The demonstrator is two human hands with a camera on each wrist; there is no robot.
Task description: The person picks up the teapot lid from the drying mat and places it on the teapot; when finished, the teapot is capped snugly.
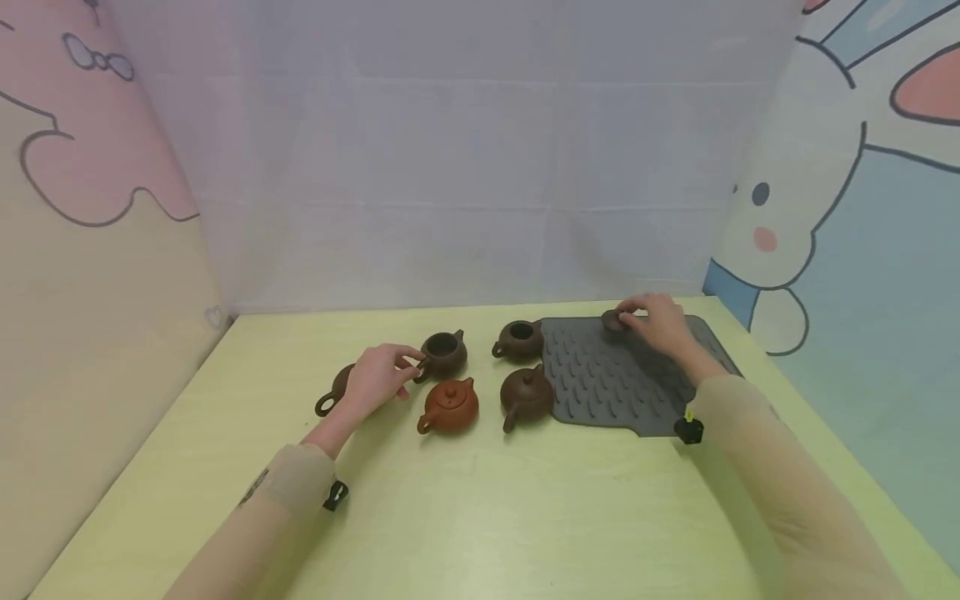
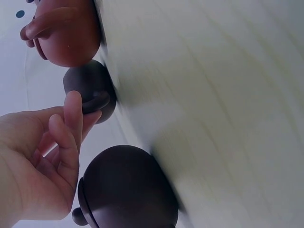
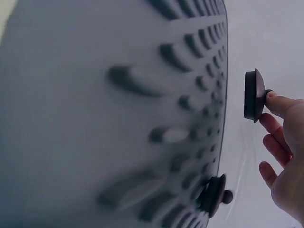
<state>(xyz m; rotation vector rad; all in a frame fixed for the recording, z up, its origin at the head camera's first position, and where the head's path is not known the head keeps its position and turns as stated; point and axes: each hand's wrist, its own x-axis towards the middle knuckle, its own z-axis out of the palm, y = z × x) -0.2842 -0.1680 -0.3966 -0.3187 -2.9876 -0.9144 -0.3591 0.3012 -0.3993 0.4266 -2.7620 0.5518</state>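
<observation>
My right hand [image 1: 660, 323] pinches a dark teapot lid [image 1: 613, 321] by its knob above the grey mat; the right wrist view shows the lid [image 3: 254, 96] edge-on. A second dark lid [image 3: 214, 195] rests on the mat there. At the left, the fingers of my left hand [image 1: 378, 375] pinch the handle of a lidless dark brown teapot [image 1: 444, 357], which stands on the table. A dark teapot [image 1: 342, 382], partly hidden by the left hand, shows its lid and knob in the left wrist view. In front stands a reddish-brown lidded teapot [image 1: 452, 407].
Another lidless dark teapot [image 1: 520, 342] stands beside the left edge of the ridged grey mat [image 1: 592, 375]. Nearer is a lidded brown teapot [image 1: 527, 394], also at the mat's edge. A white sheet [image 1: 465, 167] hangs behind the yellow table [image 1: 480, 517]; printed panels flank it.
</observation>
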